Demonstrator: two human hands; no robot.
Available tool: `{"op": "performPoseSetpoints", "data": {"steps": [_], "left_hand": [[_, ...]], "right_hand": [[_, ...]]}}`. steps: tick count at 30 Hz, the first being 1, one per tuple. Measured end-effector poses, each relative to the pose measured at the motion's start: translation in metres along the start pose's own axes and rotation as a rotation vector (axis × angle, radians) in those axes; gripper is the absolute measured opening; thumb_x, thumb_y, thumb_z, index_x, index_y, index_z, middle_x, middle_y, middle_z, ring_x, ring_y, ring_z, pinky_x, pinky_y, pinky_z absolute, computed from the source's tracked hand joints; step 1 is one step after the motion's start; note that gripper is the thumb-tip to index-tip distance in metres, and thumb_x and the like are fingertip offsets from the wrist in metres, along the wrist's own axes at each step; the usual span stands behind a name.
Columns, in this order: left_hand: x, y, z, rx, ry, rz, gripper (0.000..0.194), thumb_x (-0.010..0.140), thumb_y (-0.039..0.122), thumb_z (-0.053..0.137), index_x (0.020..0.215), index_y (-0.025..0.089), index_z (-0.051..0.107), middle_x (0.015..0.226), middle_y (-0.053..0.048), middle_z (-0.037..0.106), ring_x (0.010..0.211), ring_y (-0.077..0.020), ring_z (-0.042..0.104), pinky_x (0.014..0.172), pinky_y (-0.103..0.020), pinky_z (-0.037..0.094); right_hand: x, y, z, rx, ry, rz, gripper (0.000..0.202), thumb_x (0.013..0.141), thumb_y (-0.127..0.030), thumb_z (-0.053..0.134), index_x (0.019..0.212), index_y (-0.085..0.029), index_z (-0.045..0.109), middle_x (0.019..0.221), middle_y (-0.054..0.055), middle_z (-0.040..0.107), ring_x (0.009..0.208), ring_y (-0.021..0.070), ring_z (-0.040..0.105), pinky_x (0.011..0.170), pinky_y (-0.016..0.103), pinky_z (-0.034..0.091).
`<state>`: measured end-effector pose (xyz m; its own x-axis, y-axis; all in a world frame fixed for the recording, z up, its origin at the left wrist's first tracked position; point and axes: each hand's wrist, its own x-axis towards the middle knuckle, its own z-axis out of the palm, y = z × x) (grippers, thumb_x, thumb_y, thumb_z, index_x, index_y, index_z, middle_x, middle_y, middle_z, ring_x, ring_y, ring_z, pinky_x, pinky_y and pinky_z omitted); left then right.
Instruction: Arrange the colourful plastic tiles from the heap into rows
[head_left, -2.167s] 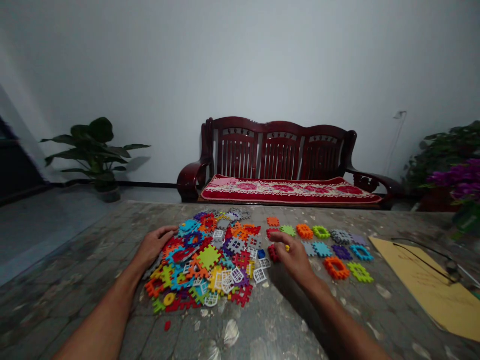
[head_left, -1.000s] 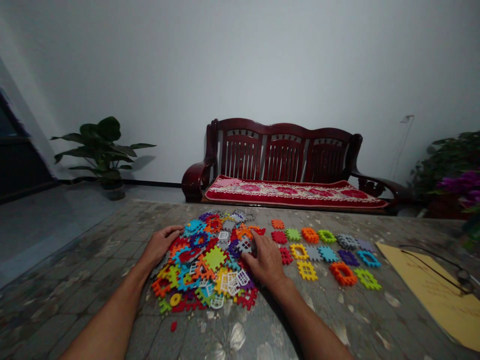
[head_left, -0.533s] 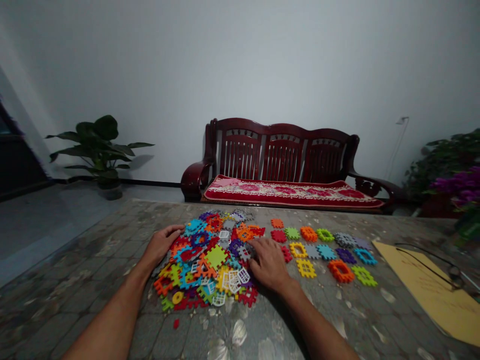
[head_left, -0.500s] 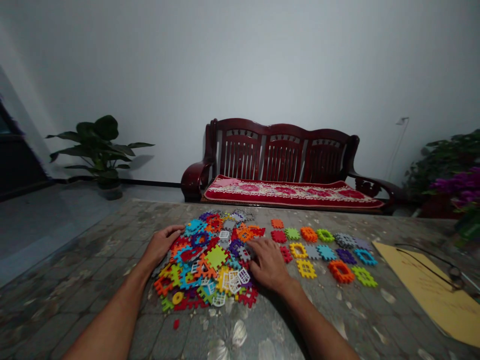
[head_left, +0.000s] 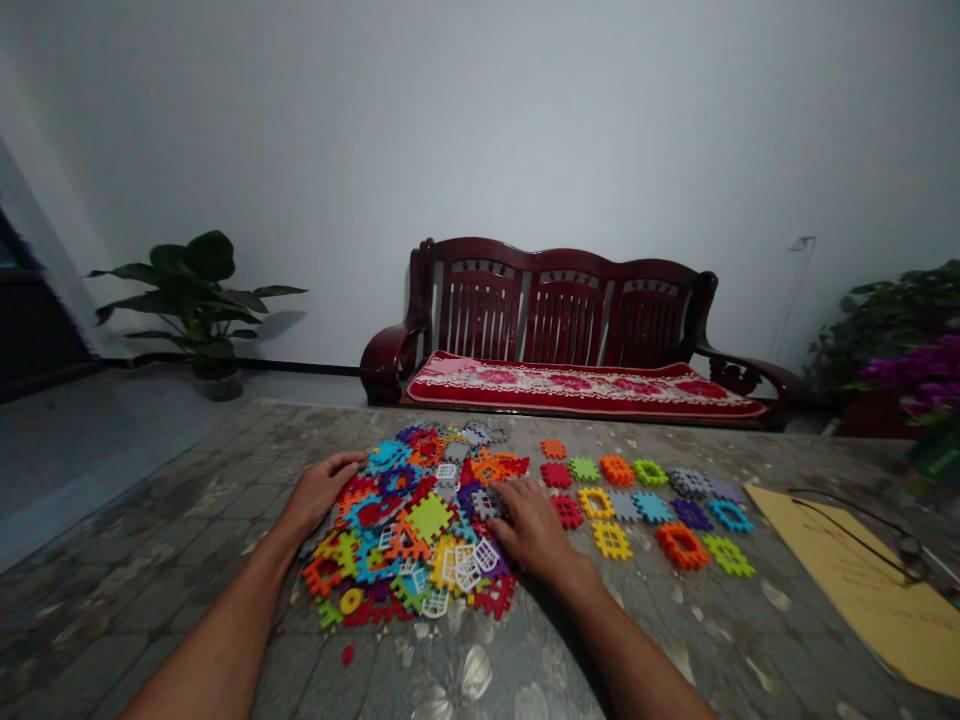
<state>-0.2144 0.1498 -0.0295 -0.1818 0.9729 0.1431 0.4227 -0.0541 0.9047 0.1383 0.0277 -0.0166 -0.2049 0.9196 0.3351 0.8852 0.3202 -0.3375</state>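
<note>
A heap of colourful plastic interlocking building pieces (head_left: 430,517) lies on the table in front of me, mixed with white lattice pieces (head_left: 466,568). My left hand (head_left: 324,490) rests at the heap's left edge, fingers stretched out along the blue and red pieces, holding nothing visible. On the opposite side, my right hand (head_left: 534,522) is at the heap's right edge with thumb and fingers apart. Its fingertips are at a grey window-shaped piece (head_left: 486,503) and seem to touch it. The undersides of the fingers are hidden.
Right of the heap, several square pieces (head_left: 652,507) lie in loose rows. Farther right are a yellow sheet (head_left: 862,590) and black-framed glasses (head_left: 855,535). A small red bit (head_left: 347,654) lies at the front. Behind the table (head_left: 300,430) stands a wooden bench (head_left: 570,310).
My right thumb has shifted slightly up and left, nearer the grey piece. My left hand stays almost where it was, and the heap looks much the same.
</note>
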Motion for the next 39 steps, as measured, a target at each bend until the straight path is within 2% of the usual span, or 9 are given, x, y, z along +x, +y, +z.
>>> {"op": "performPoseSetpoints", "data": {"steps": [3, 8, 16, 19, 23, 27, 29, 31, 39], "left_hand": [[0.0, -0.001, 0.0, -0.05, -0.038, 0.001, 0.048, 0.059, 0.063, 0.076, 0.085, 0.023, 0.081, 0.099, -0.01, 0.086, 0.095, -0.0311, 0.079, 0.083, -0.037, 0.062], [0.0, -0.002, 0.0, -0.078, -0.046, -0.004, 0.051, 0.056, 0.064, 0.077, 0.085, 0.023, 0.08, 0.101, -0.011, 0.086, 0.099, -0.0321, 0.078, 0.087, -0.037, 0.061], [-0.002, 0.002, -0.001, -0.074, -0.049, -0.002, 0.047, 0.056, 0.062, 0.079, 0.084, 0.024, 0.081, 0.1, -0.009, 0.086, 0.101, -0.033, 0.078, 0.094, -0.039, 0.059], [-0.001, 0.002, -0.001, -0.07, -0.045, -0.006, 0.046, 0.057, 0.062, 0.079, 0.083, 0.023, 0.081, 0.099, -0.009, 0.086, 0.1, -0.0327, 0.078, 0.091, -0.039, 0.06], [0.0, 0.001, 0.0, -0.067, -0.041, -0.012, 0.045, 0.059, 0.06, 0.078, 0.084, 0.023, 0.081, 0.097, -0.009, 0.086, 0.098, -0.0317, 0.078, 0.088, -0.038, 0.06], [0.0, 0.001, 0.0, -0.078, -0.043, -0.014, 0.043, 0.059, 0.058, 0.077, 0.083, 0.023, 0.081, 0.099, -0.01, 0.086, 0.1, -0.0319, 0.078, 0.085, -0.037, 0.061], [-0.001, 0.001, 0.0, -0.084, -0.049, -0.011, 0.042, 0.059, 0.057, 0.077, 0.084, 0.023, 0.08, 0.1, -0.01, 0.086, 0.1, -0.0319, 0.078, 0.087, -0.038, 0.061], [-0.001, 0.002, 0.0, -0.085, -0.055, -0.008, 0.042, 0.06, 0.057, 0.077, 0.084, 0.023, 0.081, 0.1, -0.01, 0.086, 0.1, -0.0317, 0.078, 0.088, -0.038, 0.06], [-0.002, 0.003, 0.0, -0.077, -0.069, -0.01, 0.045, 0.058, 0.059, 0.078, 0.085, 0.024, 0.081, 0.101, -0.009, 0.086, 0.1, -0.0321, 0.078, 0.086, -0.037, 0.061]], "right_hand": [[-0.001, 0.001, 0.003, -0.018, 0.059, -0.009, 0.044, 0.089, -0.025, 0.072, 0.132, -0.021, 0.067, 0.117, 0.01, 0.073, 0.112, 0.0277, 0.062, 0.099, 0.039, 0.045], [-0.001, 0.0, 0.006, -0.093, 0.093, -0.053, 0.014, 0.095, -0.022, 0.065, 0.104, -0.023, 0.075, 0.098, 0.007, 0.072, 0.096, 0.0228, 0.063, 0.085, 0.032, 0.044], [0.0, -0.005, 0.004, -0.185, 0.225, -0.043, 0.02, 0.101, -0.02, 0.055, 0.098, -0.023, 0.075, 0.092, 0.007, 0.07, 0.088, 0.0211, 0.061, 0.079, 0.031, 0.04], [0.0, -0.007, 0.009, -0.165, 0.187, -0.043, 0.019, 0.101, -0.022, 0.056, 0.098, -0.023, 0.076, 0.092, 0.007, 0.07, 0.085, 0.0207, 0.062, 0.076, 0.03, 0.042], [0.0, -0.003, 0.012, 0.015, 0.146, -0.06, 0.02, 0.098, -0.021, 0.058, 0.107, -0.024, 0.076, 0.095, 0.006, 0.073, 0.09, 0.0205, 0.066, 0.08, 0.029, 0.048], [0.005, 0.006, 0.009, 0.158, 0.156, -0.051, 0.053, 0.082, 0.002, 0.05, 0.122, -0.024, 0.073, 0.119, 0.007, 0.076, 0.112, 0.0222, 0.066, 0.1, 0.036, 0.05], [0.008, 0.009, 0.008, 0.189, 0.109, -0.099, 0.07, 0.071, 0.007, 0.049, 0.13, -0.024, 0.07, 0.134, 0.006, 0.072, 0.126, 0.0227, 0.061, 0.11, 0.041, 0.046], [0.011, 0.01, 0.009, 0.19, 0.048, -0.138, 0.077, 0.067, 0.007, 0.048, 0.135, -0.026, 0.068, 0.142, 0.005, 0.068, 0.133, 0.0226, 0.058, 0.114, 0.044, 0.044], [0.014, 0.004, 0.004, 0.11, -0.076, -0.151, 0.059, 0.086, -0.002, 0.051, 0.134, -0.031, 0.069, 0.137, 0.003, 0.071, 0.124, 0.0225, 0.066, 0.106, 0.04, 0.05]]}}
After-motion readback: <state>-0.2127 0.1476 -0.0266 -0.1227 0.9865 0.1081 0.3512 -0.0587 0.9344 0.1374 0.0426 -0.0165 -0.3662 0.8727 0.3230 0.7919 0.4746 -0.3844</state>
